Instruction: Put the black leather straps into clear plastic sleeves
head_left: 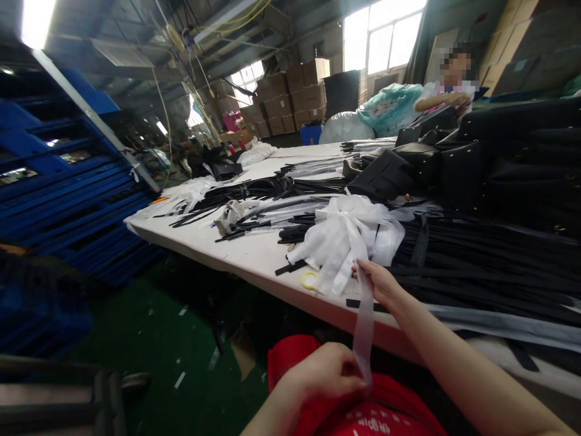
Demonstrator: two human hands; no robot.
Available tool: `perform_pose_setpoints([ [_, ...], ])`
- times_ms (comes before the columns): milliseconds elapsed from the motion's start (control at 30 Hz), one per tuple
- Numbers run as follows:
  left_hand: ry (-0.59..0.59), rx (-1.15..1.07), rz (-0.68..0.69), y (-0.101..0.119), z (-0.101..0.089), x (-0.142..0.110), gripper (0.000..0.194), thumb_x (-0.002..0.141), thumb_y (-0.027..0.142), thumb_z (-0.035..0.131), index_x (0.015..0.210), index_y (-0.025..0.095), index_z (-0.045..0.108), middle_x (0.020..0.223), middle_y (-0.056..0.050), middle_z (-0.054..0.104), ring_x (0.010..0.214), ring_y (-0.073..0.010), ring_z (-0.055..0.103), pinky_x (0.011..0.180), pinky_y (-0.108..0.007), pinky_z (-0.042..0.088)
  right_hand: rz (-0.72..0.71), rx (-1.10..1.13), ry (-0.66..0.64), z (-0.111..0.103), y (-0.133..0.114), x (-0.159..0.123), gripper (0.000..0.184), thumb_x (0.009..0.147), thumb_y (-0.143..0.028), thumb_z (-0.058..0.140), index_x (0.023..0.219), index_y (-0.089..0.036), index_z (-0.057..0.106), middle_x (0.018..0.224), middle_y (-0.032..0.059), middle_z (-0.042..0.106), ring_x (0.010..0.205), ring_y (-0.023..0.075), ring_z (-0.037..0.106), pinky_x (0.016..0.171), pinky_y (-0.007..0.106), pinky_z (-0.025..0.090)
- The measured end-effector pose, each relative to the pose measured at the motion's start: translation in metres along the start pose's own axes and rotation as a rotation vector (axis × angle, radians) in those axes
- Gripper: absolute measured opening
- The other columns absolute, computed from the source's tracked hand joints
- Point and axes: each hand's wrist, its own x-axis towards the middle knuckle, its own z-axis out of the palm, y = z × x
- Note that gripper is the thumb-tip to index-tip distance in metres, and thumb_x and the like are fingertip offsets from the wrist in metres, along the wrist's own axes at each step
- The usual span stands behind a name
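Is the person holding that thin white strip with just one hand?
No, the left hand pinches the white strip low down while the right hand holds it higher up.

From where I stand I count two bare hands, one left hand [333,370] and one right hand [377,283], and one translucent strip [364,321] between them. There's one white table [258,260], one yellow ring [309,280], one bunch of white pouches [338,242] and one red apron [385,406]. Across the way I see one other person [447,97], one teal sack [391,108], one clear sack [347,127] and one blue bin [311,134]. The black straps [472,260] run to dozens, too many to number; the black leather pieces [521,151] overlap, so I can't tell their count.
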Motion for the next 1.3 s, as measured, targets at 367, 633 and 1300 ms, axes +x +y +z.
perform_pose_setpoints([
  [367, 0.473, -0.861, -0.102, 0.003, -0.001, 0.103, 0.047, 0.063, 0.056, 0.08, 0.075, 0.011, 0.072, 0.068, -0.007, 0.07, 0.061, -0.016, 0.062, 0.064, -0.028, 0.05, -0.188, -0.652, -0.228, -0.043, 0.061, -0.113, 0.029, 0.083, -0.043, 0.063, 0.078, -0.016, 0.07, 0.074, 0.0025, 0.068, 0.07, 0.0167, 0.059, 0.068, 0.027, 0.047],
  [633, 0.663, -0.632, 0.061, 0.016, 0.011, 0.117, 0.032, 0.075, 0.045, 0.074, 0.08, 0.014, 0.076, 0.074, -0.004, 0.074, 0.068, -0.0155, 0.063, 0.065, -0.024, 0.048, -0.12, -0.791, -0.211, -0.08, 0.081, -0.147, 0.036, 0.09, -0.045, 0.051, 0.085, -0.016, 0.072, 0.083, 0.0052, 0.071, 0.079, 0.0202, 0.063, 0.075, 0.029, 0.049],
  [1300, 0.518, -0.347, 0.125, 0.022, 0.017, 0.082, 0.027, 0.081, 0.041, 0.07, 0.082, 0.015, 0.076, 0.083, -0.007, 0.075, 0.078, -0.0203, 0.067, 0.075, -0.03, 0.052, -0.281, -0.837, -0.303, -0.059, 0.053, -0.145, 0.025, 0.09, -0.031, 0.056, 0.078, -0.019, 0.073, 0.077, 0.0035, 0.072, 0.071, 0.0182, 0.065, 0.069, 0.027, 0.048],
])
